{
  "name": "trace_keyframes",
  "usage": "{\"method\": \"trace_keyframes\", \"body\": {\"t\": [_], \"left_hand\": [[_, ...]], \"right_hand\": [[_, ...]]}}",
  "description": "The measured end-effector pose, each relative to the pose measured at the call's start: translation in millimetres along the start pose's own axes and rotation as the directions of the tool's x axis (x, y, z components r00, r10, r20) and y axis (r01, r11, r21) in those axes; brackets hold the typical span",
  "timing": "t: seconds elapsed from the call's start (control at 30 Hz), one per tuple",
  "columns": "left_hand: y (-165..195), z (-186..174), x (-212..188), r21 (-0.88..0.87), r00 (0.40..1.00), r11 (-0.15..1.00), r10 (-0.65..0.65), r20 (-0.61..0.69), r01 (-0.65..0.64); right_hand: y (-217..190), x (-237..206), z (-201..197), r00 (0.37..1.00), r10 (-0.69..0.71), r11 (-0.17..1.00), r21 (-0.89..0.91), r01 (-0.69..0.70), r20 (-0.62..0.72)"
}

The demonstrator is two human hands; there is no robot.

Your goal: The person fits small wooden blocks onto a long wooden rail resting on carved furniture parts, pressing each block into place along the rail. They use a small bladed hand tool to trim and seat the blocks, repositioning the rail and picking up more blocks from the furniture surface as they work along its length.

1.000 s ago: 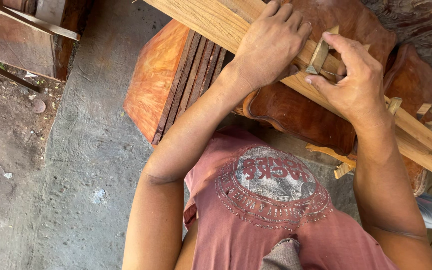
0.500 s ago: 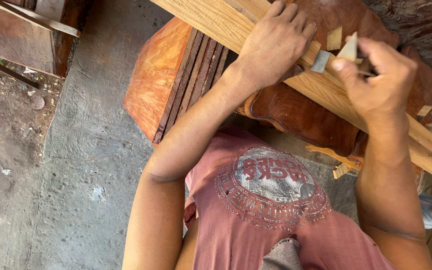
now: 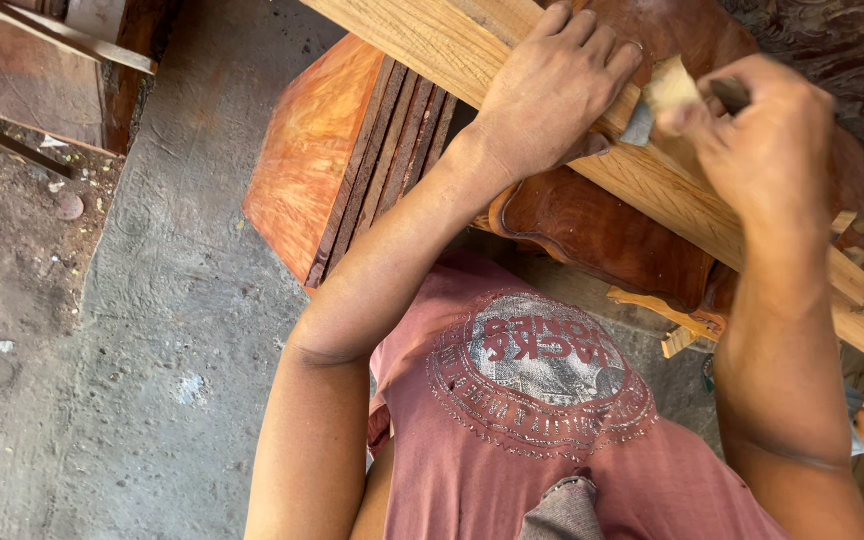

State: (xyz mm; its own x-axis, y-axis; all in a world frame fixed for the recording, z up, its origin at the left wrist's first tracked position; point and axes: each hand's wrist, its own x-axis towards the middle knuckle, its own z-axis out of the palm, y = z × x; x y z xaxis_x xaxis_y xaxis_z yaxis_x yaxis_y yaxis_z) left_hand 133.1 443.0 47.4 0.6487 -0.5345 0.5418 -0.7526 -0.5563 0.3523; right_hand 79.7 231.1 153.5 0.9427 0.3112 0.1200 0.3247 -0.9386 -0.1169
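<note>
A long pale wooden plank [image 3: 432, 35] runs diagonally from the top middle down to the right edge, across a reddish carved wood piece [image 3: 602, 235]. My left hand [image 3: 552, 90] lies flat on the plank, fingers spread over its edge. My right hand [image 3: 767, 140] is just to its right, above the plank, closed around a chisel [image 3: 642, 122] with a grey blade. A small pale wood chip [image 3: 670, 85] sits at the blade, by my thumb.
An orange-red wooden block with dark slats [image 3: 337, 170] lies under the plank at the left. Grey concrete floor [image 3: 172, 330] spreads below it, with dirt and wooden frame pieces [image 3: 52, 35] at the far left. Small wood offcuts [image 3: 677, 320] lie by the carved piece.
My right hand has lifted the chisel off the plank and moved up and to the right, with a wood chip at the blade. My left hand stays pressed on the plank.
</note>
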Motion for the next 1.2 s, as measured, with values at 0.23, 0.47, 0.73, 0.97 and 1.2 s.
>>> {"method": "trace_keyframes", "body": {"t": [0.23, 0.47, 0.73, 0.97, 1.2], "left_hand": [[1.5, -0.2, 1.9, -0.019, 1.000, 1.000, 0.016, -0.006, -0.016], [0.6, -6.4, -0.8, -0.045, 0.999, 0.998, 0.046, 0.021, -0.045], [10.6, -29.7, -1.2, -0.048, 0.992, 0.995, 0.093, 0.083, -0.089], [14.4, -29.5, 5.4, -0.085, 0.989, 0.996, 0.037, 0.146, -0.025], [20.8, -35.9, 10.0, -0.103, 0.983, 0.994, -0.024, 0.180, 0.043]], "right_hand": [[-4.0, -13.8, 6.8, 0.986, -0.162, 0.956, 0.254, 0.147, 0.037], [20.0, -15.8, 1.3, 0.992, 0.064, 0.979, 0.184, -0.084, 0.111], [80.7, 3.9, -8.8, 0.983, 0.046, 0.998, -0.059, -0.036, 0.178], [123.5, 26.9, 14.5, 0.869, -0.060, 0.989, -0.090, 0.119, 0.492], [150.3, 26.9, 71.2, 0.713, -0.311, 0.886, -0.080, 0.456, 0.628]]}}
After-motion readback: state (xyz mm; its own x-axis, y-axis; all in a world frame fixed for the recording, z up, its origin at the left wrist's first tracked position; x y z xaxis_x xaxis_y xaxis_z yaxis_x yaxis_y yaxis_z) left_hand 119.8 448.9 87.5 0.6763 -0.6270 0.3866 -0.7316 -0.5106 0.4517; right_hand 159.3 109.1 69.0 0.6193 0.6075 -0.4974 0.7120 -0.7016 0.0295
